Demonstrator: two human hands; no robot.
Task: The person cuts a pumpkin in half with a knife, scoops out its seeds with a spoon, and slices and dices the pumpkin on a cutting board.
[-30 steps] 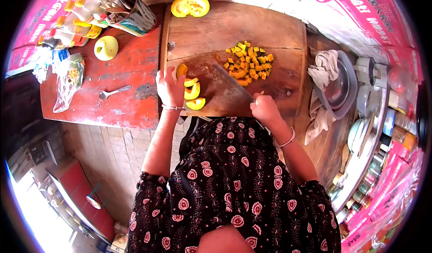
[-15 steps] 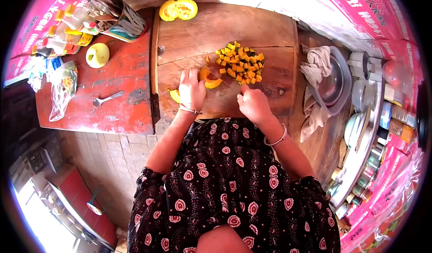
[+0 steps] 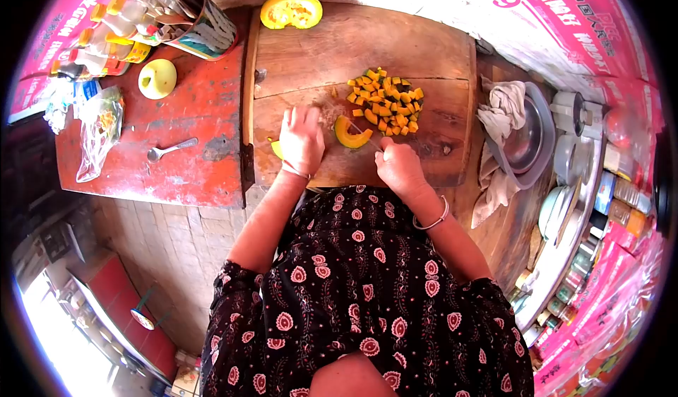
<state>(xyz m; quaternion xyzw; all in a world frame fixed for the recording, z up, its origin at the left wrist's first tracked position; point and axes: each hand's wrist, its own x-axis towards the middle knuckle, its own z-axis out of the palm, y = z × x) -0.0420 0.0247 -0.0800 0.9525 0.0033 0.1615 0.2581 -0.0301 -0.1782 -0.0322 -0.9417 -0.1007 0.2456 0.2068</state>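
Observation:
My right hand is closed round a knife; only a thin bit of blade shows, against a curved pumpkin slice lying on the wooden board. Left of that slice, apart from it, my left hand rests palm down on the board with fingers curled together. Its fingertips are hidden, so whatever they hold cannot be made out. Another yellow pumpkin piece peeks out beside the left wrist. Diced orange pumpkin with dark green skin is heaped just beyond the knife.
At the board's far left corner sits a cut pumpkin half. The red table holds a yellow-green round fruit, a spoon, a plastic bag, bottles and a utensil pot. On the right is a basin with cloths.
The curved pumpkin slice has moved right, away from my left hand and close to the knife. My left hand has shifted slightly left over the board. The view has shifted a little.

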